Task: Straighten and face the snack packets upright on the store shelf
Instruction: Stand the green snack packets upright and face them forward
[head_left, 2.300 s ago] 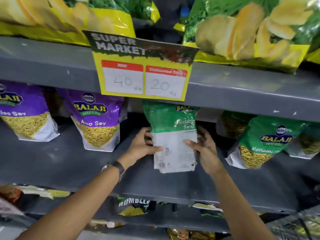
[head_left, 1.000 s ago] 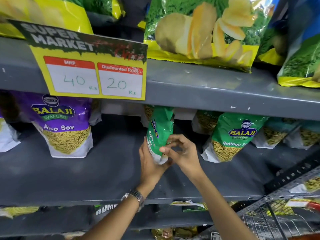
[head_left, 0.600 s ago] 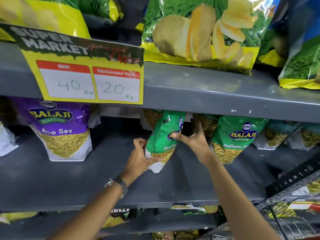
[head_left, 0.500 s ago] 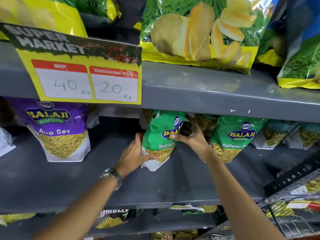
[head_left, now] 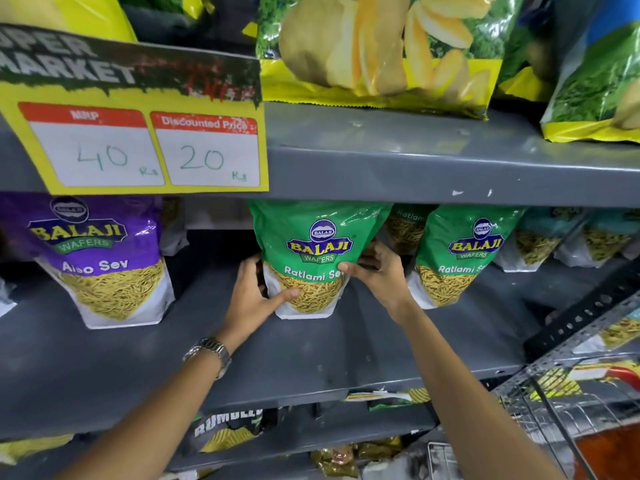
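Observation:
A green Ratlami Sev packet [head_left: 317,244] stands upright on the grey middle shelf [head_left: 311,355], its printed front facing me. My left hand [head_left: 254,299] grips its lower left side, thumb across the front. My right hand [head_left: 379,275] holds its right edge, fingers behind the pack. A second green Ratlami Sev packet [head_left: 460,251] stands upright just to the right. A purple Aloo Sev packet [head_left: 100,258] stands front-facing at the left.
More green packets [head_left: 575,237] lie behind and to the right. Large chip bags [head_left: 381,50] sit on the upper shelf, with a yellow price sign [head_left: 138,133] hanging from its edge. A wire basket [head_left: 571,403] is at lower right. Lower shelves hold more packets [head_left: 225,431].
The green packet was showing its white back, then was turned edge-on and around. It now stands with its front facing me, both hands still on it.

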Demonstrator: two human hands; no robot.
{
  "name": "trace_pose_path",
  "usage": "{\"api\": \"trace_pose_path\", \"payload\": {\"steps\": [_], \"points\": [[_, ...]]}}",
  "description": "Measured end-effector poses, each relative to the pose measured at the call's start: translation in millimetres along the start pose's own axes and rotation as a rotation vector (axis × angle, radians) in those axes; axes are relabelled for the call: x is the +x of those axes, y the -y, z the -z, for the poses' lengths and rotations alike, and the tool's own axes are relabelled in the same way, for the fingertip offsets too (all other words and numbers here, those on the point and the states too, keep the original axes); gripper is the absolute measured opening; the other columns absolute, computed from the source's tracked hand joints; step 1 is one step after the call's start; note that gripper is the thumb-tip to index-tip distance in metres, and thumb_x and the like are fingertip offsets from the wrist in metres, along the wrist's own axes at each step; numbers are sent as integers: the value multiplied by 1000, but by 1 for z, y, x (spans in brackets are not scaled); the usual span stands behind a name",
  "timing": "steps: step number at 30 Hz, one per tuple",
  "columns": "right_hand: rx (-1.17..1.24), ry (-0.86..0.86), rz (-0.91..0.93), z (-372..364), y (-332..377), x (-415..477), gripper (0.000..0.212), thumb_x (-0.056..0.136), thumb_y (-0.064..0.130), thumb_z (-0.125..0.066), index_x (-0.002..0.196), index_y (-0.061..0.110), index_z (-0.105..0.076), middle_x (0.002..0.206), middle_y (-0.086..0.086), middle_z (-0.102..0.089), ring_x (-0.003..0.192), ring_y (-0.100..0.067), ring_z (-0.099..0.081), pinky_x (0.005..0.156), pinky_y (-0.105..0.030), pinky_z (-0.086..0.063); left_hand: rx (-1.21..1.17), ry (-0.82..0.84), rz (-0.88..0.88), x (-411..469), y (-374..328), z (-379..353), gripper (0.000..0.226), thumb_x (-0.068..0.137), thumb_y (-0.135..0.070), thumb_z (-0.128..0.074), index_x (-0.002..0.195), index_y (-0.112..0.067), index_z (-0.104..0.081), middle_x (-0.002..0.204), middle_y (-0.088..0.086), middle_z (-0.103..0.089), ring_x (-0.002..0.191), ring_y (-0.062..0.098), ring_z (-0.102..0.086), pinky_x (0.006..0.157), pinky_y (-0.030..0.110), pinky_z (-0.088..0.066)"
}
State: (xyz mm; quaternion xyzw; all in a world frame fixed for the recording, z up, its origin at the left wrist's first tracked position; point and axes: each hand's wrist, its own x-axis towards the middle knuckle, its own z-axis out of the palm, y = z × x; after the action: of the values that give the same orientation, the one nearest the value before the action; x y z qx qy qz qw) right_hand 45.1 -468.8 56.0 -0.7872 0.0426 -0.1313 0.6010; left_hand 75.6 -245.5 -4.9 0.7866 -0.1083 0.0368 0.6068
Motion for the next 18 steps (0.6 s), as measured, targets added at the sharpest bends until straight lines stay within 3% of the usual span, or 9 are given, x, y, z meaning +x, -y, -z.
{"api": "trace_pose_path", "payload": {"steps": [3,6,10,13,16,18], "points": [[5,7,21,-3,1,3,41,71,9,-78,107,11,-58,107,-11,-68,103,-26,-64,89,-33,-52,-35,0,49,-1,-6,-7,77,59,-40,-85,118,-24,-39,114,-9,-61,111,15,-60,96,36,-49],[29,15,10,-5,1,1,41,75,6,-73,111,9,-55,109,-9,-66,104,-25,-63,87,-26,-52,-85,2,63,-4,-9,-10,83,51,-55,-81,117,-23,-40,108,-21,-60,105,8,-62,95,37,-51],[28,13,7,-6,3,-7,39,79,6,-70,114,7,-52,111,-8,-64,97,-15,-61,77,-11,-51,-86,45,45,-7,-6,-8,89,56,-59,-76,127,-19,-39,121,-10,-61,115,11,-59,99,43,-49],[20,15,4,-6,4,-13,39,81,6,-67,116,8,-49,112,-5,-61,102,-16,-59,81,-15,-52,-103,59,4,-6,-1,-10,89,63,-60,-75,133,-24,-35,137,-1,-51,126,15,-51,103,49,-44],[-26,-10,4,2,3,-19,45,85,8,-63,125,6,-43,118,-6,-57,112,-19,-55,91,-27,-47,-132,-100,-51,-18,3,-19,97,66,-59,-73,142,-23,-25,149,3,-26,137,19,-36,111,46,-35],[-77,-143,49,18,2,-25,44,86,10,-63,125,5,-45,117,-6,-56,108,-17,-55,86,-22,-45,-131,-262,-145,-41,2,-25,89,71,-53,-70,140,-17,-28,144,-6,-24,132,22,-41,108,36,-37]]}}
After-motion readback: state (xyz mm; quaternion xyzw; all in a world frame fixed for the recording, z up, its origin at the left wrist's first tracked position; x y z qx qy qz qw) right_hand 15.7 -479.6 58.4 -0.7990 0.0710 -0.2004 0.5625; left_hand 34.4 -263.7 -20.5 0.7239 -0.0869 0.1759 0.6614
